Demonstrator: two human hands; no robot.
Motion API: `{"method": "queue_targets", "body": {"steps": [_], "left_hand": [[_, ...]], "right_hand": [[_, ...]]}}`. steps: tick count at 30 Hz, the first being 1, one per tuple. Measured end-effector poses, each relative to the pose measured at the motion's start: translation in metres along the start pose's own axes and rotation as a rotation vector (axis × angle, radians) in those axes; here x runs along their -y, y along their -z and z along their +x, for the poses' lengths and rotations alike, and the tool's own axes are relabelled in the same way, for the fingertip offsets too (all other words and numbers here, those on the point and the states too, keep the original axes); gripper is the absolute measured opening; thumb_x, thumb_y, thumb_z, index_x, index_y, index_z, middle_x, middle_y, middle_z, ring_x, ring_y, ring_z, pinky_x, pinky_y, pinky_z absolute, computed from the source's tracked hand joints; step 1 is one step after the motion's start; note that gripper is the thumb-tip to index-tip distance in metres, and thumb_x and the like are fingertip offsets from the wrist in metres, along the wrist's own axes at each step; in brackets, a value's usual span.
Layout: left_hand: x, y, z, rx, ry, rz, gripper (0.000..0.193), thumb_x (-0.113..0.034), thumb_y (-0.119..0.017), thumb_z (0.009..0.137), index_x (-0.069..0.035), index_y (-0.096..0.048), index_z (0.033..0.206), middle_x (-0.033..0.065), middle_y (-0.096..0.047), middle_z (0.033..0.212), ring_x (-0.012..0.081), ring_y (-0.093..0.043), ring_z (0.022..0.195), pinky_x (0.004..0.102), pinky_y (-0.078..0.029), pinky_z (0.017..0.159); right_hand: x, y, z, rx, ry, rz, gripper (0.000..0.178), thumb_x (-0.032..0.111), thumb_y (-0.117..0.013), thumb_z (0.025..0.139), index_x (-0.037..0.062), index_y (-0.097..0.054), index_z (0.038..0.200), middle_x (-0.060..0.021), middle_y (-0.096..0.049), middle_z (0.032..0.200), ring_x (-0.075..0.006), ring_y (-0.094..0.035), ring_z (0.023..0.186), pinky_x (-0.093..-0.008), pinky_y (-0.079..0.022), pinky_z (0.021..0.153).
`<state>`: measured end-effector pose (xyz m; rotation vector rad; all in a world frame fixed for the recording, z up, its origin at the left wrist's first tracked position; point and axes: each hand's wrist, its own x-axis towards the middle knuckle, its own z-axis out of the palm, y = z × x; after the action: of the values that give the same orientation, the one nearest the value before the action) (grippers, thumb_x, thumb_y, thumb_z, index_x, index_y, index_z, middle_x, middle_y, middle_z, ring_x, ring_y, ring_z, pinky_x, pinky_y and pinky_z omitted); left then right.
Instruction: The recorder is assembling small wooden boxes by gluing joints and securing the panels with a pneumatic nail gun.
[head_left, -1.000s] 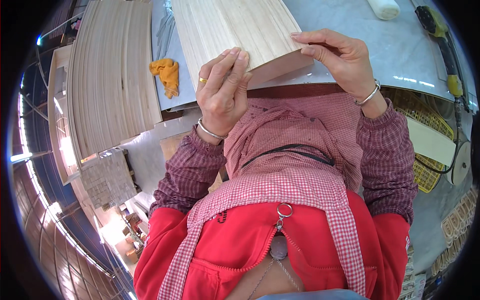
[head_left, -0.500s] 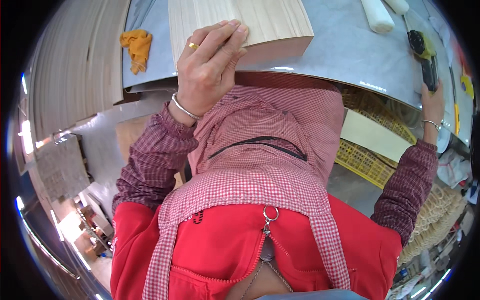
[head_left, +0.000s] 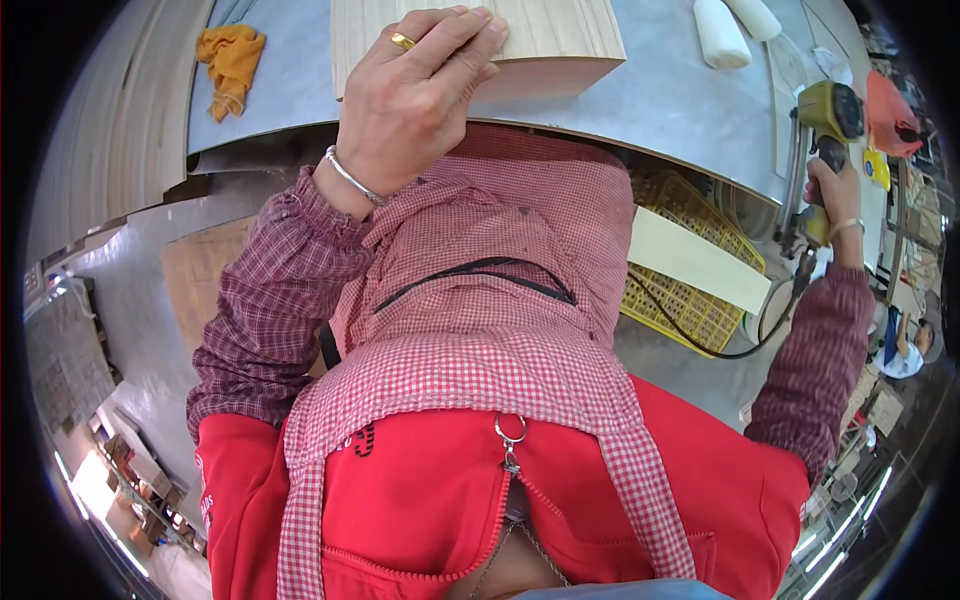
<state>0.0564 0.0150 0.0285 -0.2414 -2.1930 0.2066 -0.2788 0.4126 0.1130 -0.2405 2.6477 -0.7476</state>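
A pale box-shaped wooden piece (head_left: pixel 570 45) with visible grain rests on the grey worktable at its front edge. My left hand (head_left: pixel 415 95), wearing a ring and a bracelet, lies over the near part of its top, fingers closed together and the thumb by the front edge. At the far right my right hand (head_left: pixel 838 190) is wrapped round the black grip of a yellow-and-black air nail gun (head_left: pixel 828 108). A dark hose (head_left: pixel 690 343) curves from the grip end down past the yellow crate. The nail gun is raised and apart from the wood.
An orange cloth (head_left: pixel 230 65) lies left of the wood, beside stacked boards (head_left: pixel 100 130). Two white rolls (head_left: pixel 722 38) sit at the back right. Below the table edge are a yellow plastic crate (head_left: pixel 670 305) and a pale board (head_left: pixel 700 260). Another person (head_left: pixel 903 350) is far right.
My right hand has lifted the nail gun and turned it, so its head and hose now show. My left hand stays on the wooden piece. The whole view has shifted slightly.
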Motion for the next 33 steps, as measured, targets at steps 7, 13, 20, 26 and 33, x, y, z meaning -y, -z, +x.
{"method": "queue_targets", "body": {"steps": [7, 13, 20, 26, 33], "left_hand": [[-0.008, 0.017, 0.013, 0.078, 0.067, -0.013, 0.040, -0.003, -0.072, 0.072, -0.012, -0.069, 0.111, -0.0006, -0.065, 0.112, 0.0161, -0.061, 0.096, 0.0257, -0.053, 0.080], [-0.018, 0.021, 0.034, -0.022, 0.133, -0.077, 0.026, -0.005, -0.068, 0.077, -0.005, -0.066, 0.103, 0.0043, -0.064, 0.103, 0.0186, -0.060, 0.088, 0.0272, -0.051, 0.075], [-0.030, 0.036, 0.039, 0.039, 0.284, -0.204, 0.029, -0.004, -0.063, 0.076, 0.003, -0.065, 0.104, 0.0120, -0.061, 0.112, 0.0285, -0.061, 0.095, 0.0342, -0.051, 0.080], [-0.021, -0.033, 0.013, -0.744, 0.159, -0.323, 0.023, -0.004, -0.063, 0.078, 0.002, -0.066, 0.100, 0.0123, -0.062, 0.109, 0.0278, -0.061, 0.092, 0.0323, -0.051, 0.077], [-0.014, 0.006, -0.004, -0.059, 0.118, 0.029, 0.037, -0.005, -0.071, 0.074, -0.011, -0.069, 0.110, -0.0013, -0.065, 0.112, 0.0148, -0.061, 0.097, 0.0255, -0.052, 0.081]], "right_hand": [[0.119, -0.049, -0.157, 0.150, 0.023, 0.515, 0.016, 0.009, -0.065, 0.079, -0.0006, -0.053, 0.084, -0.0065, -0.055, 0.059, -0.0125, -0.052, 0.046, -0.0230, -0.044, 0.042], [0.161, -0.071, -0.187, 0.377, 0.065, 0.495, 0.015, 0.009, -0.065, 0.079, 0.0002, -0.054, 0.082, -0.0053, -0.055, 0.060, -0.0109, -0.050, 0.043, -0.0221, -0.043, 0.041], [0.169, -0.066, -0.200, 0.342, 0.043, 0.489, 0.013, 0.010, -0.064, 0.079, 0.0010, -0.055, 0.081, -0.0045, -0.055, 0.060, -0.0098, -0.049, 0.043, -0.0215, -0.043, 0.041], [0.188, -0.069, -0.214, 0.341, 0.088, 0.440, 0.014, 0.012, -0.064, 0.079, 0.0020, -0.055, 0.077, -0.0040, -0.054, 0.059, -0.0098, -0.049, 0.043, -0.0208, -0.042, 0.042], [0.195, -0.074, -0.214, 0.370, 0.081, 0.350, 0.015, 0.014, -0.064, 0.078, 0.0039, -0.055, 0.072, -0.0033, -0.053, 0.054, -0.0102, -0.048, 0.042, -0.0203, -0.041, 0.043]]}}
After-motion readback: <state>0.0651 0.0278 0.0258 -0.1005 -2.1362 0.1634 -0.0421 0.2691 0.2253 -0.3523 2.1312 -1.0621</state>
